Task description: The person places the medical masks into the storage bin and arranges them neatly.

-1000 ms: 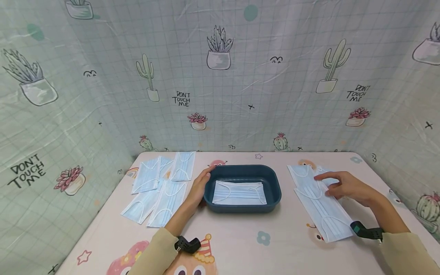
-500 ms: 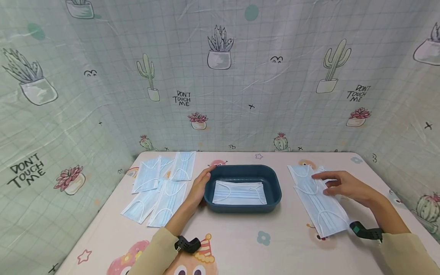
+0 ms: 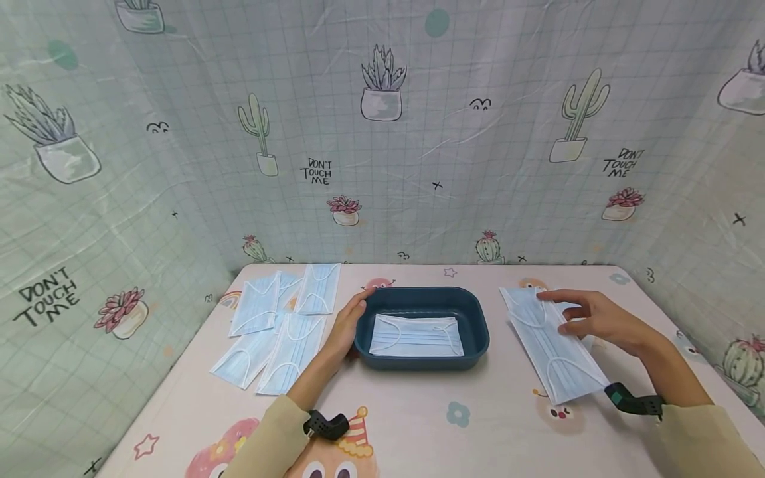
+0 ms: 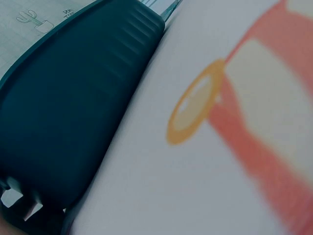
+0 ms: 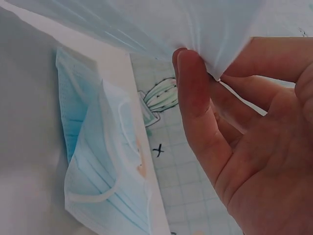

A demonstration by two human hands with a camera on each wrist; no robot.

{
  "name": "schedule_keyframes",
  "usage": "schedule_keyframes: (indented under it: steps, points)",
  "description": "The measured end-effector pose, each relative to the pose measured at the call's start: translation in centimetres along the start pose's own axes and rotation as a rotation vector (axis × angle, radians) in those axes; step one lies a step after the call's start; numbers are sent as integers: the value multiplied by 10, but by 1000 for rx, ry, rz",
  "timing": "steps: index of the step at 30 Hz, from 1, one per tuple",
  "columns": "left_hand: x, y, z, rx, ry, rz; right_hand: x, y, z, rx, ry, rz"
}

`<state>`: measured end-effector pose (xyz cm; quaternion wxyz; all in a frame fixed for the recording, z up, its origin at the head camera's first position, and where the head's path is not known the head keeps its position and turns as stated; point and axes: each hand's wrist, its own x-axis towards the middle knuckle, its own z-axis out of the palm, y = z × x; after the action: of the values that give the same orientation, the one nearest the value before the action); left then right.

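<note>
A dark blue plastic basin stands mid-table with a pale blue face mask lying flat inside. My left hand rests along the basin's left side, its fingers lying against the rim and its thumb hidden. The left wrist view shows mostly the basin's outer wall. At the right, my right hand pinches a face mask between thumb and fingers, as the right wrist view shows. Below that held mask, other masks lie on the table, partly overlapping; the held mask hides much of them in the head view.
Several face masks lie spread and overlapping at the left of the table. A patterned curtain stands behind the table and along both sides. The tabletop carries printed cartoon figures.
The right hand has shifted slightly to the left, and the pinched mask's near end has moved away from the table's front. The left hand and basin have stayed put.
</note>
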<state>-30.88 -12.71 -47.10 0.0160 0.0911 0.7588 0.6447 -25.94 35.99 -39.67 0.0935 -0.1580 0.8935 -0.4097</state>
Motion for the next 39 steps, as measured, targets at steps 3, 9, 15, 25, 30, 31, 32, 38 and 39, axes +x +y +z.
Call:
schedule_keyframes:
  steps: [3,9,15,25,30,31,32,38,39]
  points:
    - [0,0,0,-7,-1,-6,1,-5,1,8,-3,-9]
    - [1,0,1,5,3,5,2,-12,1,24,10,-33]
    - [1,0,1,30,17,9,7,-20,0,45,34,-112]
    - [1,-2,0,37,26,-2,15,-35,2,16,61,-201]
    - [1,-3,0,42,31,-14,19,-45,3,3,77,-196]
    - [1,-3,0,44,31,-8,19,-47,4,1,80,-198]
    - [1,-4,0,45,33,-11,20,-48,4,0,83,-201]
    - [0,-3,0,44,31,-3,25,-55,6,16,100,-240]
    - [0,-2,0,42,29,-6,26,-56,6,19,102,-235]
